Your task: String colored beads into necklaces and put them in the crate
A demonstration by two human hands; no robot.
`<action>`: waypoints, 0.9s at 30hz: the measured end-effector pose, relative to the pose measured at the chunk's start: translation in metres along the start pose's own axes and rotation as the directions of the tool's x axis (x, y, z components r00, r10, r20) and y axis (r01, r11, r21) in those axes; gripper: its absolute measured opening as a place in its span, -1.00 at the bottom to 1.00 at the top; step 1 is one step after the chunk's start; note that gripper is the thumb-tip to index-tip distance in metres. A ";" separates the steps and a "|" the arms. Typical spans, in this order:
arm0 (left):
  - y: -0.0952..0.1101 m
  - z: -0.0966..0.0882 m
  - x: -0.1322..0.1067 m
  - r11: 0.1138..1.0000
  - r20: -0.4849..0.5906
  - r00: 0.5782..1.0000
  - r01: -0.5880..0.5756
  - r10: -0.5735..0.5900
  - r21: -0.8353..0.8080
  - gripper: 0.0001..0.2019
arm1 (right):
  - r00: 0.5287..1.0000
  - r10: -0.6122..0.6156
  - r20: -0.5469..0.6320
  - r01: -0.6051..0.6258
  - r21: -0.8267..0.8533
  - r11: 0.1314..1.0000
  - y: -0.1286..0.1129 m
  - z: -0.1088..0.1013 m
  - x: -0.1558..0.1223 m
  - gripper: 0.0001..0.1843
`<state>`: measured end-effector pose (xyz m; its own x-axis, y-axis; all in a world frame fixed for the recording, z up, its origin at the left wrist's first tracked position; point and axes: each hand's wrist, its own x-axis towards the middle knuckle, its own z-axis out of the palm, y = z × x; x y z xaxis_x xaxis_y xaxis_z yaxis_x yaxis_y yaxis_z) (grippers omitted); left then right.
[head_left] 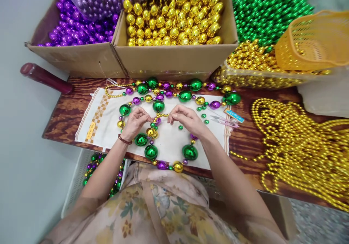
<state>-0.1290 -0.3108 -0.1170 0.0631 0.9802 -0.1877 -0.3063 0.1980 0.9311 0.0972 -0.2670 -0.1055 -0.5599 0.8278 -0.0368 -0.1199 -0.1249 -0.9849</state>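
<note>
Strung green, gold and purple beads (pixel 151 152) lie in loops on a white cloth (pixel 109 138). Over them, my left hand (pixel 138 122) pinches near a thin cord by small green beads. My right hand (pixel 188 117) is closed in a pinch a little to the right, beside a short run of small gold beads (pixel 163 115) between the hands. What sits between the fingertips of either hand is too small to make out. Several loose green beads (pixel 203 116) rest right of my right hand, near small scissors (pixel 225 121) and a blue label (pixel 235 116).
Cardboard boxes of purple beads (pixel 81 29) and gold beads (pixel 169 22) stand at the back. Green beads (pixel 269 11) and an orange basket (pixel 308 44) are at back right. Gold bead strands (pixel 302 153) cover the table's right side. A maroon bottle (pixel 46 78) lies left.
</note>
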 end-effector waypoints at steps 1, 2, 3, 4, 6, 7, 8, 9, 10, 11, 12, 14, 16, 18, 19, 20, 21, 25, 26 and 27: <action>0.002 -0.001 0.001 1.000 0.032 0.999 0.001 -0.002 0.019 -0.69 | 1.000 -0.019 0.015 0.018 0.027 0.999 -0.009 0.003 0.005 -0.83; 0.004 -0.001 0.002 0.999 0.067 0.998 0.004 -0.006 0.035 -0.70 | 0.999 -0.032 0.027 0.030 0.054 0.998 -0.016 0.007 0.011 -0.84; 0.005 -0.001 0.003 0.999 0.101 0.995 0.006 -0.011 0.049 -0.70 | 0.999 -0.037 0.038 0.034 0.080 0.996 -0.023 0.013 0.018 -0.86; 0.006 0.001 0.003 0.998 0.128 0.992 0.009 -0.017 0.063 -0.71 | 0.998 -0.032 0.048 0.027 0.101 0.995 -0.028 0.020 0.026 -0.87; 0.007 0.003 0.003 0.996 0.134 0.991 0.009 -0.021 0.092 -0.72 | 0.999 -0.008 0.048 0.003 0.120 0.993 -0.033 0.036 0.040 -0.89; 0.007 0.005 0.003 0.994 0.115 0.993 0.004 -0.017 0.110 -0.72 | 0.999 0.001 0.034 -0.005 0.124 0.992 -0.033 0.042 0.045 -0.90; 0.006 0.005 0.002 0.991 0.088 0.996 -0.007 -0.005 0.131 -0.74 | 1.000 0.002 0.008 -0.003 0.125 0.992 -0.030 0.046 0.049 -0.91; 0.006 0.006 0.001 0.988 0.058 0.998 -0.024 0.016 0.151 -0.75 | 1.000 -0.006 -0.028 0.009 0.120 0.993 -0.027 0.047 0.050 -0.92; 0.005 0.006 0.001 0.985 0.023 0.999 -0.045 0.042 0.166 -0.77 | 0.997 -0.025 -0.072 0.031 0.091 0.995 -0.022 0.043 0.048 -0.92; 0.004 0.006 0.001 0.982 -0.011 0.997 -0.067 0.070 0.174 -0.78 | 0.991 -0.054 -0.122 0.057 0.022 0.998 -0.017 0.035 0.043 -0.90; 0.003 0.006 0.002 0.981 -0.041 0.995 -0.081 0.089 0.176 -0.78 | 0.981 -0.087 -0.176 0.071 -0.099 0.993 -0.011 0.022 0.033 -0.87; 0.002 0.006 0.003 0.985 -0.089 0.992 -0.078 0.092 0.153 -0.77 | 0.947 -0.156 -0.281 0.001 -0.482 0.876 -0.003 -0.015 0.005 -0.83; 0.000 0.007 0.005 0.992 -0.115 0.991 -0.049 0.063 0.116 -0.75 | 0.892 -0.167 -0.420 -0.274 -0.797 0.538 0.002 -0.060 -0.032 -0.81; -0.001 0.009 0.008 0.997 -0.146 0.989 -0.023 0.035 0.080 -0.74 | 0.837 -0.169 -0.520 -0.417 -0.807 0.418 0.004 -0.101 -0.066 -0.76; -0.002 0.010 0.009 0.998 -0.170 0.985 -0.015 0.026 0.062 -0.74 | 0.823 -0.166 -0.543 -0.457 -0.806 0.375 0.004 -0.117 -0.080 -0.74; -0.003 0.010 0.010 0.999 -0.194 0.981 -0.008 0.017 0.049 -0.73 | 0.824 -0.152 -0.545 -0.473 -0.811 0.344 0.004 -0.130 -0.091 -0.76; -0.004 0.011 0.011 0.999 -0.216 0.976 0.000 0.009 0.039 -0.72 | 0.845 -0.122 -0.521 -0.470 -0.831 0.297 0.005 -0.138 -0.099 -0.78; -0.007 0.014 0.013 1.000 -0.272 0.962 0.019 -0.011 0.025 -0.64 | 0.932 0.052 -0.359 -0.355 -0.932 -0.079 0.013 -0.146 -0.109 -0.73; -0.007 0.014 0.013 0.999 -0.278 0.960 0.028 -0.020 0.023 -0.62 | 0.938 0.072 -0.339 -0.324 -0.932 -0.160 0.017 -0.145 -0.108 -0.72; -0.007 0.015 0.013 0.999 -0.282 0.959 0.038 -0.031 0.021 -0.60 | 0.942 0.077 -0.327 -0.306 -0.930 -0.205 0.021 -0.144 -0.107 -0.72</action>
<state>-0.1123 -0.2996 -0.1212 -0.1979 0.9343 -0.2966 -0.2838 0.2350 0.9296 0.2732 -0.2796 -0.1463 -0.2682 0.9490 -0.1658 0.9582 0.2806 0.0564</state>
